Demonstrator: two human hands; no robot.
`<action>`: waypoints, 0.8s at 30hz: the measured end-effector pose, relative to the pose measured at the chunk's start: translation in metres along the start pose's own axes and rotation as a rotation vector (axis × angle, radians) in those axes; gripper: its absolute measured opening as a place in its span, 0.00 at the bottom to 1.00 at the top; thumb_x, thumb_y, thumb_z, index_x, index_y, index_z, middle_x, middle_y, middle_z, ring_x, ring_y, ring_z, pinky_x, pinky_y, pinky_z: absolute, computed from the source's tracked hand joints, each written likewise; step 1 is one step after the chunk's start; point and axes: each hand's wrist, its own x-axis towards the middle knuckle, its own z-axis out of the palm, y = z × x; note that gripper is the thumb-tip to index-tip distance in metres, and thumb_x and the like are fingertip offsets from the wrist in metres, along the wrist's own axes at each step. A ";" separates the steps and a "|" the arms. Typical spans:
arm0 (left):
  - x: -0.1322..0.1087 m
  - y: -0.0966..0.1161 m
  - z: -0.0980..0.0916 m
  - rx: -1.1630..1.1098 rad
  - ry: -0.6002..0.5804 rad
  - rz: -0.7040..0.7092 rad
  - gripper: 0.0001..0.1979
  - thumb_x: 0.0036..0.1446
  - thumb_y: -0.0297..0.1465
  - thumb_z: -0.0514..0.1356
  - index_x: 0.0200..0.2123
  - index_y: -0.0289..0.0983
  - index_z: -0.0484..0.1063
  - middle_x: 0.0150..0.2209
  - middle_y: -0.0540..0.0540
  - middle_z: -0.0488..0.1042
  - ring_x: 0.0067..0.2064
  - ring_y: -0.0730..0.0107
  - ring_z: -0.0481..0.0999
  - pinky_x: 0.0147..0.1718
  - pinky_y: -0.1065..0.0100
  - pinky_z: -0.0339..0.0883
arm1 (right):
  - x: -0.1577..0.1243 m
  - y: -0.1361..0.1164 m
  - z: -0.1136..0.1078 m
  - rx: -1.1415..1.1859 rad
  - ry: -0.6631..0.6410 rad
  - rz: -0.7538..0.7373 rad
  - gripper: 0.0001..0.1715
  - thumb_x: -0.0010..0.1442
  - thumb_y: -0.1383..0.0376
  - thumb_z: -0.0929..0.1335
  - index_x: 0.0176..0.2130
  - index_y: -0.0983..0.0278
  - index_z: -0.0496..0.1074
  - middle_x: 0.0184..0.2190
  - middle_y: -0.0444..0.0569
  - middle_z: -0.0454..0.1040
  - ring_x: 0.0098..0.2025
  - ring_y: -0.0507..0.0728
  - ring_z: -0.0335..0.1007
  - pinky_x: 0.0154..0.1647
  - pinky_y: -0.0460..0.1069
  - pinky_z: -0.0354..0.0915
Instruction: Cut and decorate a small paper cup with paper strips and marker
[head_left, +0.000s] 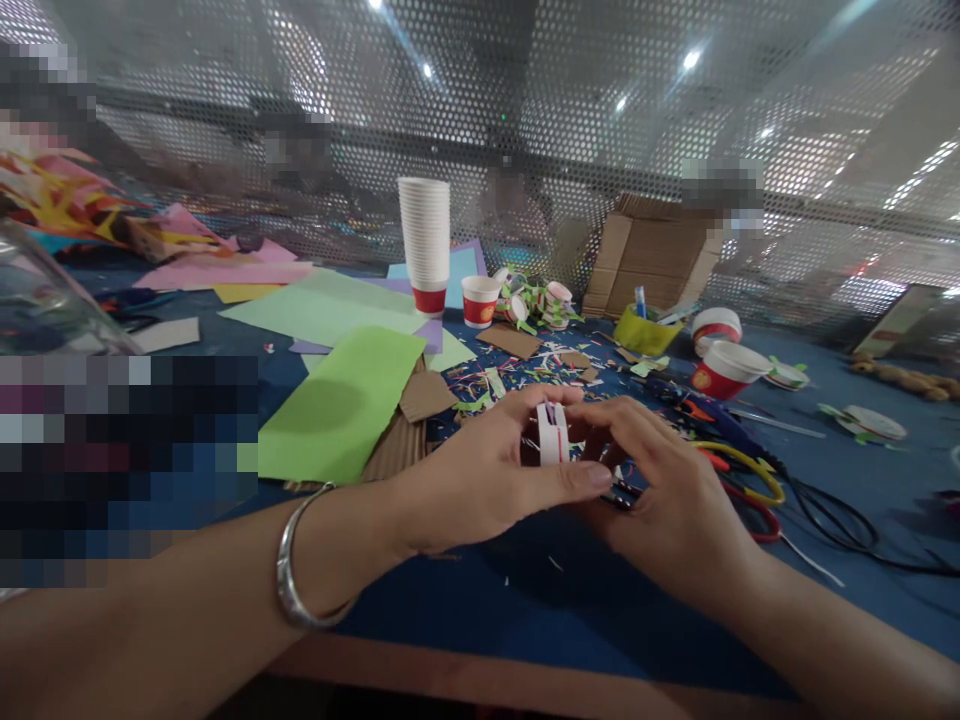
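My left hand (pixel 480 475), with a silver bangle at the wrist, is closed on a small white paper piece (pixel 553 436) with a thin red line and something purple at its top. The thumb lies across its lower end. Close on the right, my right hand (pixel 656 480) has its fingers curled beside the piece, and a dark, shiny object (pixel 619 496) shows between thumb and fingers, perhaps scissor handles. Both hands are above the blue table, in front of scattered paper scraps (pixel 525 378).
Green paper (pixel 341 405) and corrugated cardboard (pixel 397 440) lie left. Behind stand stacked cups (pixel 426 240) and one cup (pixel 480 302). To the right are a yellow-green holder (pixel 646 332), a tipped cup (pixel 727 370), yellow-handled scissors (pixel 750 470) and black cables (pixel 840 515).
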 end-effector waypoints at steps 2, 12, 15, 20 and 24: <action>0.001 0.000 -0.003 0.012 0.005 0.008 0.34 0.53 0.35 0.73 0.61 0.39 0.66 0.48 0.45 0.78 0.51 0.63 0.77 0.56 0.58 0.68 | 0.000 0.001 -0.001 0.009 -0.008 0.006 0.22 0.58 0.70 0.72 0.52 0.62 0.71 0.41 0.48 0.75 0.38 0.56 0.73 0.37 0.51 0.70; 0.010 0.009 -0.020 0.047 0.178 0.026 0.33 0.45 0.36 0.77 0.56 0.41 0.76 0.39 0.50 0.79 0.43 0.69 0.76 0.48 0.65 0.68 | -0.001 0.008 -0.016 0.013 0.023 0.042 0.13 0.64 0.63 0.73 0.50 0.59 0.74 0.38 0.45 0.75 0.33 0.53 0.72 0.35 0.49 0.70; 0.014 0.011 -0.031 0.079 0.277 0.105 0.31 0.45 0.36 0.78 0.54 0.40 0.77 0.38 0.50 0.77 0.38 0.72 0.74 0.38 0.69 0.66 | 0.002 0.016 -0.024 -0.009 0.025 0.082 0.07 0.66 0.63 0.71 0.45 0.60 0.76 0.35 0.45 0.76 0.33 0.53 0.73 0.35 0.49 0.69; 0.021 0.015 -0.040 -0.040 0.368 0.157 0.32 0.42 0.33 0.79 0.51 0.37 0.74 0.40 0.49 0.78 0.38 0.71 0.74 0.33 0.70 0.65 | 0.008 0.034 -0.034 -0.035 0.055 0.208 0.06 0.66 0.61 0.71 0.39 0.59 0.79 0.30 0.44 0.79 0.30 0.53 0.74 0.31 0.48 0.67; 0.024 0.015 -0.041 -0.104 0.402 0.242 0.28 0.43 0.30 0.78 0.48 0.33 0.75 0.42 0.46 0.79 0.44 0.70 0.76 0.44 0.68 0.67 | 0.013 0.053 -0.045 -0.107 0.145 0.311 0.10 0.63 0.57 0.71 0.37 0.60 0.80 0.28 0.45 0.79 0.27 0.53 0.73 0.28 0.49 0.65</action>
